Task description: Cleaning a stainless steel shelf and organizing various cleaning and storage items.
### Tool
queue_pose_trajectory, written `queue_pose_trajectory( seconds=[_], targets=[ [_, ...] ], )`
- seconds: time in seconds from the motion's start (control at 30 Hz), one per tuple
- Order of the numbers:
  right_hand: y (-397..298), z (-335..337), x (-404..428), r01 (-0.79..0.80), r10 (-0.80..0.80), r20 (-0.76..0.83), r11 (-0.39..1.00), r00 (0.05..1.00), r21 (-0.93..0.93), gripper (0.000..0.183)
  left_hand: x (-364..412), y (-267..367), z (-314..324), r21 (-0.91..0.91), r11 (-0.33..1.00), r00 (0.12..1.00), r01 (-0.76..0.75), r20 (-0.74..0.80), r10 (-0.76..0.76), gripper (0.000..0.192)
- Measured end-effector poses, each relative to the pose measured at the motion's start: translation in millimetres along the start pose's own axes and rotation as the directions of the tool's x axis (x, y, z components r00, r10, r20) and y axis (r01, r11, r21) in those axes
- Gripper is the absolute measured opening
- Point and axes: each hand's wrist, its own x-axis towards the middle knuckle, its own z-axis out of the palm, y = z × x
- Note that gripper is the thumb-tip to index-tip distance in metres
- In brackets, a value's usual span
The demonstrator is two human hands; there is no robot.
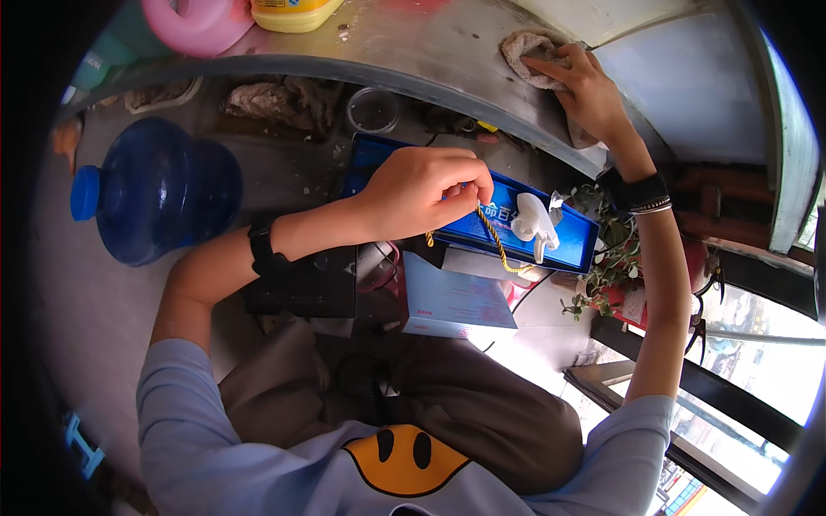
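My left hand (432, 190) pinches a twisted gold cord (495, 235) between thumb and fingers. The cord hangs in a loop at the near side of a shallow blue box (574, 242) that bears writing. A white trigger spray head (535, 222) lies in the box's right part. Farther up and to the right, my right hand (590, 97) grips a bunched beige cloth (526, 55), which rests on the metal shelf (413, 51) close to its right end. The fingertips of my right hand press into the cloth's folds.
A large blue plastic water bottle (168, 190) lies at the left. On the shelf stand a pink plastic jug (200, 29) and a yellow container (293, 16). Below are a light-blue carton (452, 300), a black box (303, 287) and a round clear tub (373, 111). A leafy plant (603, 264) is at the right.
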Motion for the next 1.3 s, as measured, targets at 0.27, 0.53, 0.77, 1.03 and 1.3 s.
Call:
queue_pose_trajectory(
  seconds=[0.27, 0.53, 0.77, 1.03, 1.3],
  targets=[
    [28, 19, 10, -0.360, 0.411, 0.032, 0.755, 0.911, 0.547, 0.050, 1, 2, 0, 0.015, 1.000, 1.000, 0.009, 0.019, -0.009, 0.008],
    [46, 30, 5, -0.424, 0.520, 0.071, 0.603, 0.851, 0.676, 0.045, 0, 1, 1, 0.010, 1.000, 1.000, 0.004, -0.006, -0.004, 0.005],
    [32, 31, 19, -0.476, 0.507, 0.012, 0.801, 0.862, 0.363, 0.042, -2, 1, -1, 0.054, 0.998, 1.000, -0.031, 0.003, 0.031, 0.006],
    [24, 32, 31, -0.567, 0.575, 0.038, 0.793, 0.818, 0.223, 0.041, 0, 3, -1, 0.042, 0.999, 1.000, -0.002, 0.007, 0.002, 0.008],
    [59, 37, 27, -0.514, 0.464, 0.227, 0.720, 0.856, 0.466, 0.041, 1, 1, 2, 0.025, 1.000, 1.000, -0.011, 0.011, 0.010, 0.005]
  ],
)
